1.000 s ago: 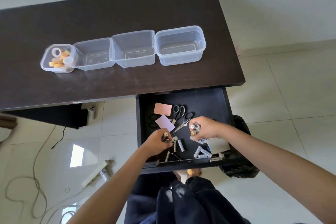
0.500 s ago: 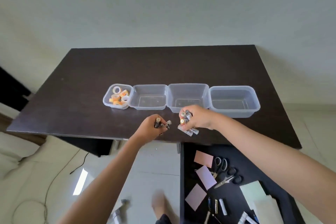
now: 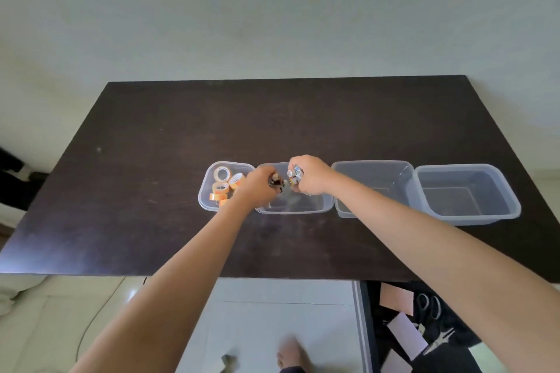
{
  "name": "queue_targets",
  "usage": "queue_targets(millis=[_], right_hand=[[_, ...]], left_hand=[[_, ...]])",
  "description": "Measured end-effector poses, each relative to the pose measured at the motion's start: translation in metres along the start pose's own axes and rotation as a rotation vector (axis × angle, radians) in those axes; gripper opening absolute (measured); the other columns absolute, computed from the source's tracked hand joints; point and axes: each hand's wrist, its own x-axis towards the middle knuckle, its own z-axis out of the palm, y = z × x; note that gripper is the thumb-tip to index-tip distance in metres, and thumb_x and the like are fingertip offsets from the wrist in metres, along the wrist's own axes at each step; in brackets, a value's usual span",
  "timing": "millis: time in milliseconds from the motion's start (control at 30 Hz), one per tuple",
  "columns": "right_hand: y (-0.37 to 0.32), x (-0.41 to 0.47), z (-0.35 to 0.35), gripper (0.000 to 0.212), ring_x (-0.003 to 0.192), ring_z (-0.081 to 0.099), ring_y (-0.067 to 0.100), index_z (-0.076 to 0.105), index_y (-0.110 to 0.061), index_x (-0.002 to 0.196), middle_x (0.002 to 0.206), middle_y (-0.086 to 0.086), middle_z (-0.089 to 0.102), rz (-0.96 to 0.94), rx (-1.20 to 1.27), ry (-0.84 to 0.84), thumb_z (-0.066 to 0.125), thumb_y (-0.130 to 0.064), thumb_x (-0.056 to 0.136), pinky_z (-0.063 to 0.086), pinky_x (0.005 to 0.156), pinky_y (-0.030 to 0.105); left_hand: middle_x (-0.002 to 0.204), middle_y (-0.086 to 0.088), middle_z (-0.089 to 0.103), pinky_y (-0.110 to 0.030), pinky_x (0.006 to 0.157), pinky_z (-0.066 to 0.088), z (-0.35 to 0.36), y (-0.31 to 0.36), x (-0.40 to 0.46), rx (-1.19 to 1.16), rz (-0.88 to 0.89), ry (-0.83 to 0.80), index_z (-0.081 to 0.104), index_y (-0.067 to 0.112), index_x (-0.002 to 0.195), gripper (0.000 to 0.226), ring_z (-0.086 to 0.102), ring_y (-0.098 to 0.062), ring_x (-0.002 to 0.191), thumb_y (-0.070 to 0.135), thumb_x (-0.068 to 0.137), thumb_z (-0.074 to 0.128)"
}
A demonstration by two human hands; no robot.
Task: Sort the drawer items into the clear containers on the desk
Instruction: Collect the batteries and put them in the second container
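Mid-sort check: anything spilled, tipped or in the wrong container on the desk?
Nothing stands out. Four containers sit upright in a row; the tape rolls stay inside the leftmost. Both hands, left hand and right hand, hold batteries over the second container.

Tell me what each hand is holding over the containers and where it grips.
Left hand grips a bunch of dark batteries around their bodies; right hand grips a bunch of light batteries likewise, ends protruding.
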Motion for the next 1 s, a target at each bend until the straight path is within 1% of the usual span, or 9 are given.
queue_targets(millis=[133, 200, 333, 400, 500, 600, 700, 800, 1000], right_hand=[[0.009, 0.011, 0.008, 0.025, 0.08, 0.051, 0.023, 0.054, -0.02, 0.091, 0.1, 0.007, 0.062, 0.054, -0.089, -0.033, 0.063, -0.001, 0.078, 0.036, 0.059, 0.028], [0.014, 0.015, 0.01, 0.029, 0.084, 0.052, 0.023, 0.059, -0.017, 0.101, 0.106, 0.007, 0.062, 0.069, -0.11, -0.045, 0.062, 0.0, 0.078, 0.038, 0.065, 0.028], [0.02, 0.018, 0.007, 0.036, 0.093, 0.059, 0.023, 0.063, -0.017, 0.103, 0.11, 0.003, 0.063, 0.062, -0.042, -0.036, 0.073, -0.003, 0.072, 0.052, 0.079, 0.037], [0.022, 0.014, 0.001, 0.037, 0.097, 0.062, 0.022, 0.063, -0.018, 0.104, 0.113, 0.003, 0.064, 0.04, 0.013, -0.015, 0.074, -0.003, 0.072, 0.055, 0.083, 0.042], [0.023, 0.0, -0.01, 0.035, 0.104, 0.058, 0.016, 0.063, -0.017, 0.107, 0.114, 0.0, 0.062, -0.023, 0.038, 0.031, 0.072, -0.003, 0.076, 0.051, 0.088, 0.033], [0.025, -0.029, -0.021, 0.027, 0.101, 0.059, 0.01, 0.065, -0.016, 0.103, 0.108, -0.003, 0.065, -0.086, 0.102, 0.105, 0.071, -0.004, 0.079, 0.048, 0.084, 0.023], [0.036, -0.069, -0.025, 0.022, 0.092, 0.062, 0.006, 0.067, -0.014, 0.099, 0.099, -0.004, 0.069, -0.127, 0.197, 0.176, 0.072, -0.005, 0.08, 0.044, 0.074, 0.007], [0.063, -0.12, -0.024, 0.02, 0.081, 0.066, 0.005, 0.067, -0.021, 0.092, 0.09, -0.007, 0.07, -0.115, 0.271, 0.125, 0.073, -0.007, 0.079, 0.049, 0.071, 0.01], [0.163, -0.227, 0.005, 0.019, 0.068, 0.064, 0.002, 0.069, -0.021, 0.089, 0.085, -0.004, 0.071, -0.003, 0.272, -0.078, 0.073, -0.007, 0.078, 0.052, 0.067, 0.016]], left_hand=[[0.11, -0.006, 0.065, -0.026, 0.076, 0.042, 0.007, -0.004, 0.01, 0.035, 0.049, -0.061, 0.061, 0.012, 0.116, 0.032, 0.059, -0.025, 0.102, 0.008, 0.084, 0.059], [0.116, -0.005, 0.064, -0.025, 0.078, 0.043, 0.011, -0.008, 0.014, 0.035, 0.045, -0.082, 0.059, 0.014, 0.121, 0.04, 0.059, -0.024, 0.105, 0.005, 0.083, 0.059], [0.126, -0.005, 0.061, -0.028, 0.09, 0.048, 0.015, -0.011, 0.015, -0.014, 0.047, -0.046, 0.053, 0.014, 0.128, 0.044, 0.059, -0.022, 0.11, 0.005, 0.085, 0.057], [0.126, -0.005, 0.06, -0.025, 0.083, 0.043, 0.017, -0.008, 0.012, -0.004, 0.064, -0.017, 0.05, 0.013, 0.132, 0.046, 0.058, -0.022, 0.109, 0.005, 0.086, 0.054], [0.126, -0.004, 0.058, -0.025, 0.083, 0.043, 0.023, -0.005, 0.004, -0.035, 0.097, 0.046, 0.053, 0.017, 0.129, 0.048, 0.057, -0.02, 0.108, 0.005, 0.083, 0.057], [0.129, -0.006, 0.056, -0.023, 0.092, 0.039, 0.035, 0.005, -0.017, -0.055, 0.139, 0.127, 0.054, 0.015, 0.127, 0.045, 0.052, -0.022, 0.119, 0.007, 0.082, 0.061], [0.125, -0.007, 0.057, -0.019, 0.089, 0.04, 0.055, 0.024, -0.05, -0.121, 0.196, 0.21, 0.057, 0.01, 0.123, 0.041, 0.054, -0.022, 0.113, 0.007, 0.083, 0.064], [0.115, -0.004, 0.06, -0.012, 0.085, 0.036, 0.089, 0.043, -0.086, -0.166, 0.269, 0.23, 0.061, 0.01, 0.115, 0.035, 0.058, -0.018, 0.103, 0.009, 0.081, 0.068], [0.11, 0.004, 0.058, -0.003, 0.082, 0.036, 0.194, 0.085, -0.155, -0.2, 0.271, 0.101, 0.062, 0.014, 0.115, 0.03, 0.053, -0.003, 0.097, 0.014, 0.085, 0.065]])
